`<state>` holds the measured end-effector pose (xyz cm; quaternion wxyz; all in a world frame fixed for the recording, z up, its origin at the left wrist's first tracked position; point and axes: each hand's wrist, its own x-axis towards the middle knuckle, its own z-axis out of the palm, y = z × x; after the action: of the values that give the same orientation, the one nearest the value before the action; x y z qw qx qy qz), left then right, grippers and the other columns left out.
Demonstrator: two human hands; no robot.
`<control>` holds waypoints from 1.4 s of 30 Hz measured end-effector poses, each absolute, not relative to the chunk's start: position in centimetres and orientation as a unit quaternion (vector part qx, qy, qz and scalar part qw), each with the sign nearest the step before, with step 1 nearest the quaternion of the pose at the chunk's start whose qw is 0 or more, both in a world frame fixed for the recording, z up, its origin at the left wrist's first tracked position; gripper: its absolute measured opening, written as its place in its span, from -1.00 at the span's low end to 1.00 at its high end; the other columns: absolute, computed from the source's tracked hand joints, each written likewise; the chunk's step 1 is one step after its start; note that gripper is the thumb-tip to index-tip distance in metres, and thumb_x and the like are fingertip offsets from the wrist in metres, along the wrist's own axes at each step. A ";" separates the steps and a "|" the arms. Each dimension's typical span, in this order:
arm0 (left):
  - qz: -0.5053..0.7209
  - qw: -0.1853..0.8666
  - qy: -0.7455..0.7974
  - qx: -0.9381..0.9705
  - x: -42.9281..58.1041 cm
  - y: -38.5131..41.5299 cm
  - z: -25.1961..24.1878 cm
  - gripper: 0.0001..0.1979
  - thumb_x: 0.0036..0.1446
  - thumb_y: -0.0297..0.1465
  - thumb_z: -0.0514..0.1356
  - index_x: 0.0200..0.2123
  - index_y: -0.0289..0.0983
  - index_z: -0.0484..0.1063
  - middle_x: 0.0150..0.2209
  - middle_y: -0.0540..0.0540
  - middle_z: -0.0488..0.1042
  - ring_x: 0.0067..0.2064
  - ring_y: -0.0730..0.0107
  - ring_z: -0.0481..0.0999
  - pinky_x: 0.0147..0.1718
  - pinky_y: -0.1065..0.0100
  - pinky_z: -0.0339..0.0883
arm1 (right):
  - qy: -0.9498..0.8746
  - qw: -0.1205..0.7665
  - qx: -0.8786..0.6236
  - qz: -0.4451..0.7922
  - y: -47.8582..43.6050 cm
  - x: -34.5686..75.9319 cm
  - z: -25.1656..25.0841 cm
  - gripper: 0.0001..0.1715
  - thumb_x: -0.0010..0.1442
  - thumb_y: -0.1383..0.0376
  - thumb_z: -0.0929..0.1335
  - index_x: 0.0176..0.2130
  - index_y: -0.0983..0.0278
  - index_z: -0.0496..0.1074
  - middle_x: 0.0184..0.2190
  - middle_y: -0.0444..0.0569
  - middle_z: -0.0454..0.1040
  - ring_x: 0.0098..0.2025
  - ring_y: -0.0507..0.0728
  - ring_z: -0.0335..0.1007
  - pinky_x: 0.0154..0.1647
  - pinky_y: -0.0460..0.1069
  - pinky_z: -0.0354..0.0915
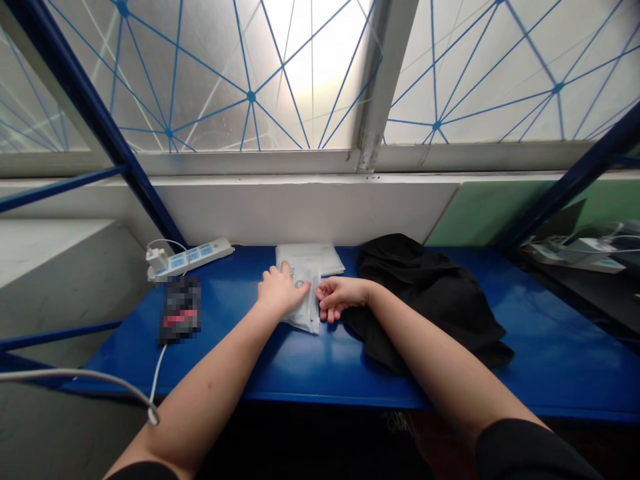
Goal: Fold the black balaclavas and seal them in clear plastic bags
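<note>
On the blue table lies a pale, translucent plastic bag [304, 313] with something flat and whitish inside. My left hand [281, 291] rests on its upper left part, fingers spread and thumb stretched across it. At the bag's right edge is my right hand [338, 295], its fingers curled and the thumb and forefinger closed at that edge. The exact pinch point is hard to make out. Just behind the bag, a larger white flat packet [320, 257] lies on the table, partly covered by the bag and my left hand.
A crumpled black cloth [425, 300] lies right of the bag, under my right forearm. On the left are a white power strip [205, 255] and a blurred phone-like object [180, 310] with a white cable [159, 373]. Blue metal posts [145, 187] flank the blue table [340, 383].
</note>
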<state>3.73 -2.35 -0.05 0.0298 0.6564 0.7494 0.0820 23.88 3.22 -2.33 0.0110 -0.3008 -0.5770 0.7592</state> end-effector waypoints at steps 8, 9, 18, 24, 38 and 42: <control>0.097 0.036 0.743 0.661 3.3 -2.2 -0.5 -0.18 0.19 0.14 -0.06 0.31 -0.33 0.15 0.10 -0.47 0.34 0.11 -0.24 0.38 -0.05 0.04 0.32 | -0.684 0.106 -0.324 0.645 3.0 23.5 -0.8 -0.42 0.14 -0.11 0.43 -0.19 0.36 0.43 -0.21 0.15 0.61 -0.44 0.09 0.55 -0.44 -0.05 0.43; 0.099 0.038 0.745 0.659 3.3 -2.1 -0.5 -0.19 0.20 0.13 -0.07 0.31 -0.34 0.16 0.10 -0.47 0.34 0.10 -0.25 0.39 -0.06 0.03 0.32 | -0.711 0.158 -0.361 0.583 3.2 23.7 -0.3 -0.44 0.21 -0.11 0.38 -0.17 0.34 0.43 -0.18 0.15 0.60 -0.41 0.10 0.54 -0.41 -0.04 0.42; 0.114 0.002 0.744 0.658 3.1 -2.1 -0.3 -0.39 0.28 0.01 -0.08 0.13 -0.32 0.33 0.03 -0.40 0.39 0.05 -0.14 0.46 -0.04 0.05 0.30 | -0.624 0.071 -0.776 0.058 5.1 30.1 1.0 -0.36 0.22 -0.02 0.39 0.06 0.41 0.45 0.09 0.49 0.38 0.19 0.52 0.27 0.06 0.35 0.23; 0.125 -0.014 0.741 0.660 3.1 -2.1 -0.4 -0.44 0.28 -0.02 -0.06 0.08 -0.32 0.37 0.00 -0.38 0.40 0.04 -0.12 0.45 -0.04 0.04 0.29 | -0.606 0.076 -0.786 0.096 5.1 30.0 1.8 -0.55 0.34 0.16 0.26 0.02 0.37 0.53 0.01 0.45 0.45 0.09 0.51 0.40 0.02 0.36 0.27; 0.467 0.428 0.460 0.622 3.9 -1.6 -0.3 -0.47 0.25 -0.08 0.10 0.16 -0.25 0.36 0.11 -0.25 0.48 0.09 0.08 0.50 0.09 0.10 0.36 | -0.713 0.393 -0.525 0.247 0.0 24.5 6.6 -0.44 0.41 -0.06 0.12 -0.12 0.27 0.45 -0.28 0.06 0.50 -0.10 0.25 0.39 -0.11 0.01 0.29; 0.524 0.641 0.336 0.449 4.1 -1.9 0.2 -0.38 0.25 0.00 0.07 0.22 -0.28 0.29 0.06 -0.25 0.54 0.06 0.05 0.56 0.06 0.06 0.42 | -0.764 0.333 -0.352 0.426 -0.3 21.5 5.7 -0.42 0.41 -0.07 0.14 0.10 0.24 0.41 -0.08 0.04 0.53 0.06 0.20 0.39 0.08 0.02 0.30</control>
<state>4.10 -1.91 0.21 0.6415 0.4491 0.3357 0.5236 21.49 -0.30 5.74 0.3329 -0.3519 -0.7641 0.4260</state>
